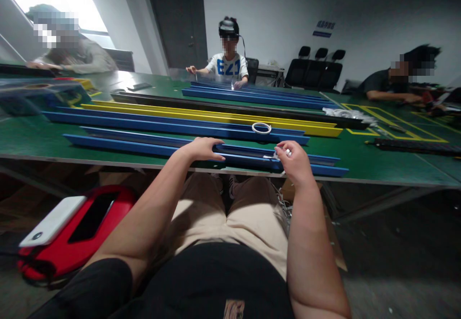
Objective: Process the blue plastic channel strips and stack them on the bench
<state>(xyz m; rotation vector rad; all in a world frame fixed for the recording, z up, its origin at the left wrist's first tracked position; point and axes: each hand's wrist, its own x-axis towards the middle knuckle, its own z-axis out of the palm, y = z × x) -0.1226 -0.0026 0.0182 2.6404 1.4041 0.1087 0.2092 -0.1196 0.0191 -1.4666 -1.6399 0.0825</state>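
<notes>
Blue channel [118,144] lies along the near edge of the bench [382,165]; my left fingers [219,157] spread over it, seemingly empty, while my right fingers [283,145] pinch a small white piece [288,152]. A slack pinch could drop that; a careless nudge could push the channel off.

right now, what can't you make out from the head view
All in the head view:
- the small white piece in the right hand: its shape, mostly covered by fingers
- the wall sign: its lettering, too small and blurred
- the clear plastic bags: their contents, blurred
- the black strip: its far end, cut off by the right edge
</notes>
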